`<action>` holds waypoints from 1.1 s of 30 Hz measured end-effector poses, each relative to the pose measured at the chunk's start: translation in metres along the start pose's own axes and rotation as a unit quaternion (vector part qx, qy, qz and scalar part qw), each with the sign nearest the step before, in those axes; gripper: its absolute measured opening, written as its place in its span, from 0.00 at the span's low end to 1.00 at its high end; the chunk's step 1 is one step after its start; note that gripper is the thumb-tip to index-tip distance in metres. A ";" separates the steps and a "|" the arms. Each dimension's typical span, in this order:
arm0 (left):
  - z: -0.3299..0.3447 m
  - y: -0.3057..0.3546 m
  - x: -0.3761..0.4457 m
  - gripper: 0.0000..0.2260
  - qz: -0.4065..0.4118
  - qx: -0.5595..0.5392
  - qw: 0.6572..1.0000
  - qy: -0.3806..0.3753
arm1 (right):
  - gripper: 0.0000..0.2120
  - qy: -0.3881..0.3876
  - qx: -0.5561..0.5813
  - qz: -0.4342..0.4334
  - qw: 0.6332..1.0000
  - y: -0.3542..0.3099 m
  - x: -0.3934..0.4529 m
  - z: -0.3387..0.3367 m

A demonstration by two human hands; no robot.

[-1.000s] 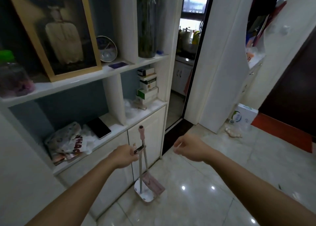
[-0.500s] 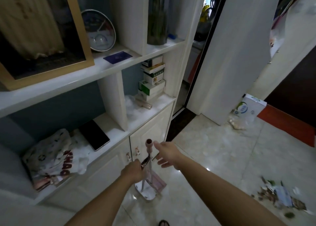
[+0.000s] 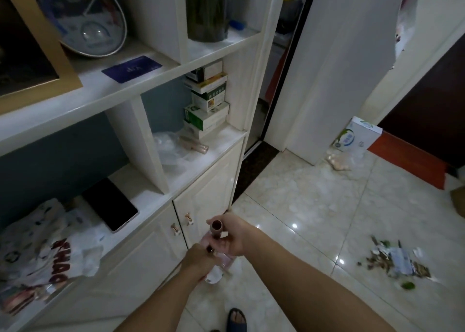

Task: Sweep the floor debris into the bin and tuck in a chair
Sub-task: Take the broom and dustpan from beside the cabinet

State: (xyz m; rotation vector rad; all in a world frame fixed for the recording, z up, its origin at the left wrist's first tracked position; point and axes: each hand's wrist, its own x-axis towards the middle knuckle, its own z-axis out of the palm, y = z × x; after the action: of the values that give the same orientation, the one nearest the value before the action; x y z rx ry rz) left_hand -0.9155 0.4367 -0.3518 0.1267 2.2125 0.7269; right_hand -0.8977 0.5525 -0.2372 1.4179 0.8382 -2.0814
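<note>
Right hand (image 3: pixel 232 236) closed round broom handle (image 3: pixel 216 228) near its top. Left hand (image 3: pixel 198 258) closed on second, lower handle (image 3: pixel 209 250). White dustpan (image 3: pixel 214 276) on floor under both hands, by cabinet door edge; contents hidden. Debris pile (image 3: pixel 395 260) on tiles, well apart to right.

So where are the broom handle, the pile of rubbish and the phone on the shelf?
broom handle (image 3: pixel 217 228): head view, on its dark round top end.
rubbish (image 3: pixel 395 260): head view, on the middle of the pile on the floor.
phone (image 3: pixel 110 203): head view, on its dark screen.
</note>
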 end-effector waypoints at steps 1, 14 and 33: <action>0.001 0.002 -0.006 0.11 0.006 0.000 1.000 0.014 | 0.06 -0.005 -0.004 0.006 1.000 -0.001 0.001 -0.006; 0.073 0.026 -0.050 0.08 0.145 0.185 0.972 0.025 | 0.09 0.033 -0.007 0.024 0.999 0.028 -0.042 -0.111; 0.251 0.134 -0.140 0.05 0.324 0.329 0.887 0.015 | 0.04 0.006 -0.069 0.000 0.998 0.093 -0.142 -0.355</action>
State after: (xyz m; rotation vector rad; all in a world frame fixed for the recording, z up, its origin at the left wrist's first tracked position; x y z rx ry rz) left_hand -0.6587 0.6196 -0.3199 1.2471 2.3635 0.2625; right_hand -0.5573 0.7488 -0.2214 1.3589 0.9671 -1.9764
